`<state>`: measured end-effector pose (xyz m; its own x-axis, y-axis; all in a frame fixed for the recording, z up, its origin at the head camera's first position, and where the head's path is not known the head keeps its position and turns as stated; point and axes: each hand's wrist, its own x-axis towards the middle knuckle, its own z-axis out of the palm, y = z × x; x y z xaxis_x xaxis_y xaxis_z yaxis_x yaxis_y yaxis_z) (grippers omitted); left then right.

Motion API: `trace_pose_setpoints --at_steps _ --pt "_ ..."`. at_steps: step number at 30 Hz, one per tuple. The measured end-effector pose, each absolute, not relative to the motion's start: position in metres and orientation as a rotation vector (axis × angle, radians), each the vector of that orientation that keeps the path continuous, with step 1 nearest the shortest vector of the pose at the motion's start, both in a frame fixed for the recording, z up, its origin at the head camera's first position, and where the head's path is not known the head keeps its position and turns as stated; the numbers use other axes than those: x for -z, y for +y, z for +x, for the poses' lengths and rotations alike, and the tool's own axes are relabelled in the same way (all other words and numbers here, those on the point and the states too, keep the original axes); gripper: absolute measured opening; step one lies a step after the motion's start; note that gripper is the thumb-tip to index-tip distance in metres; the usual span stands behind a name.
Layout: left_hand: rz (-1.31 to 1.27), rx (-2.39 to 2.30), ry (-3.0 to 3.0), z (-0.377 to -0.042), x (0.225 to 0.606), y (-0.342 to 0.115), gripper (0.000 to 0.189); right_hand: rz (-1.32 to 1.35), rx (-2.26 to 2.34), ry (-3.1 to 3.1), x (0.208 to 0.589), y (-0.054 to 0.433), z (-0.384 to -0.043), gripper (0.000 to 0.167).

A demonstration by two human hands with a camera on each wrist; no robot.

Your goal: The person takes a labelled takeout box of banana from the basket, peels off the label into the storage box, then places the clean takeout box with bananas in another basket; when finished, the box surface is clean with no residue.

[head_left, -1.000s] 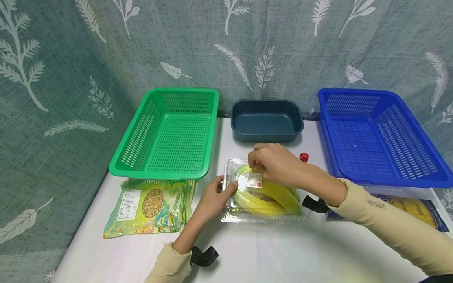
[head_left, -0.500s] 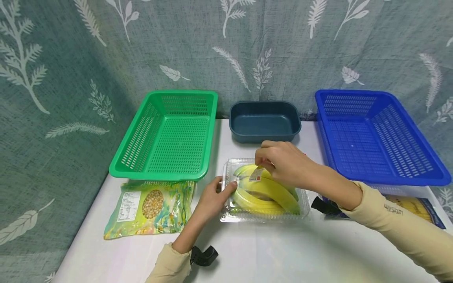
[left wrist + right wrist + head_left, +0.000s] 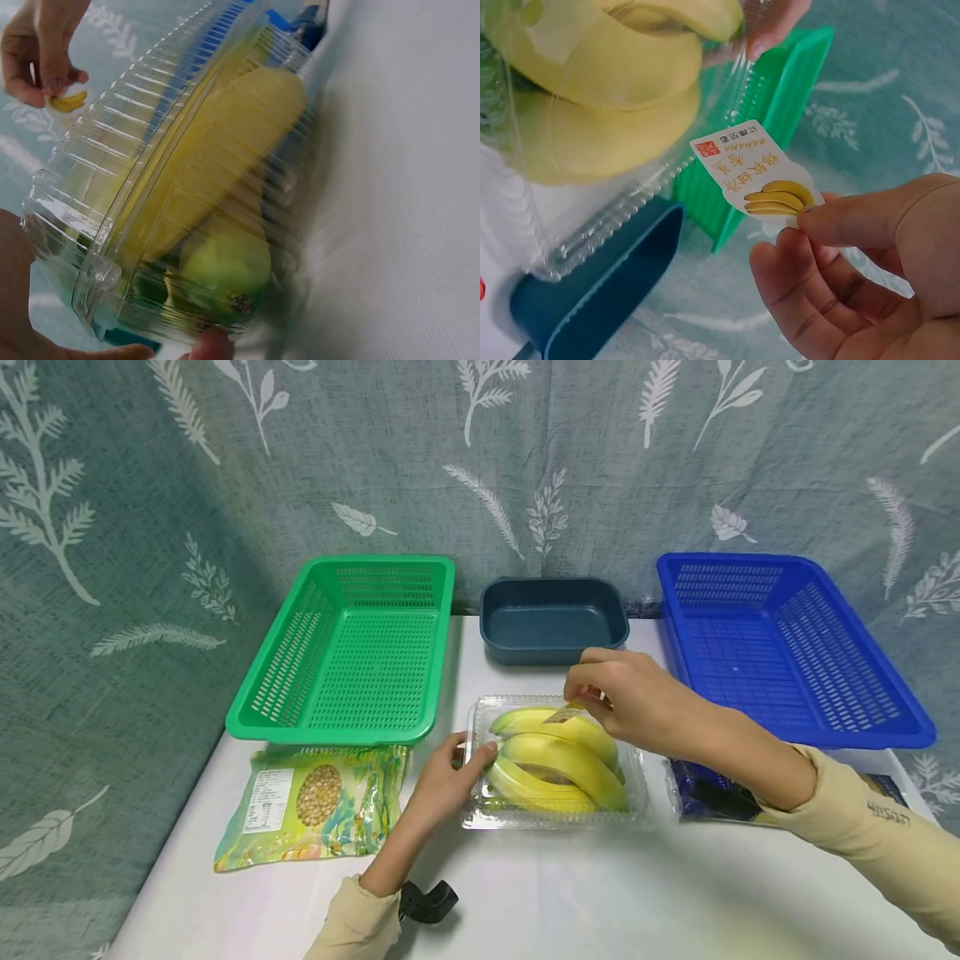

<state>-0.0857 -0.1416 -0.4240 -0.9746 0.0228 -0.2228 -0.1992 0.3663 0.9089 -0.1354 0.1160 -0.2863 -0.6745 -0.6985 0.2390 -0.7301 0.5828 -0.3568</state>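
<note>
A clear plastic clamshell box [image 3: 555, 822] holding several yellow-green bananas [image 3: 558, 756] sits in the middle of the table. My left hand [image 3: 444, 781] grips its left end, thumb on the lid and fingers at the side. Above the lid, my right hand [image 3: 626, 700] pinches a small label [image 3: 564, 713] between thumb and fingertips. In the right wrist view the label [image 3: 757, 172] shows a banana picture and printed writing, and it is held by its picture end, apart from the box. The left wrist view shows bananas [image 3: 225, 135] pressed near the clear wall.
A green basket [image 3: 330, 733] stands back left, a dark teal bin [image 3: 555, 656] behind the box, a blue basket [image 3: 817, 739] back right. A bag of corn kernels [image 3: 315, 806] lies at left. A dark package [image 3: 708, 793] lies partly under my right arm. A patterned curtain [image 3: 420, 435] hangs behind.
My right hand has moved right, pulling the label up and away from the lid, where it lay flat a second ago. The left hand has kept its grip on the box.
</note>
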Motion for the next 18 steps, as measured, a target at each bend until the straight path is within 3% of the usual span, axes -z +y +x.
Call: trace_pose_setpoints --at_steps 10,18 --pt "-0.125 -1.593 2.552 -0.074 0.415 -0.143 0.073 1.203 -0.666 -2.687 0.281 0.13 -0.131 0.02" --pt "0.124 -1.396 2.831 -0.051 0.384 -0.139 0.084 1.161 -0.638 -2.681 0.277 0.139 -0.125 0.02"
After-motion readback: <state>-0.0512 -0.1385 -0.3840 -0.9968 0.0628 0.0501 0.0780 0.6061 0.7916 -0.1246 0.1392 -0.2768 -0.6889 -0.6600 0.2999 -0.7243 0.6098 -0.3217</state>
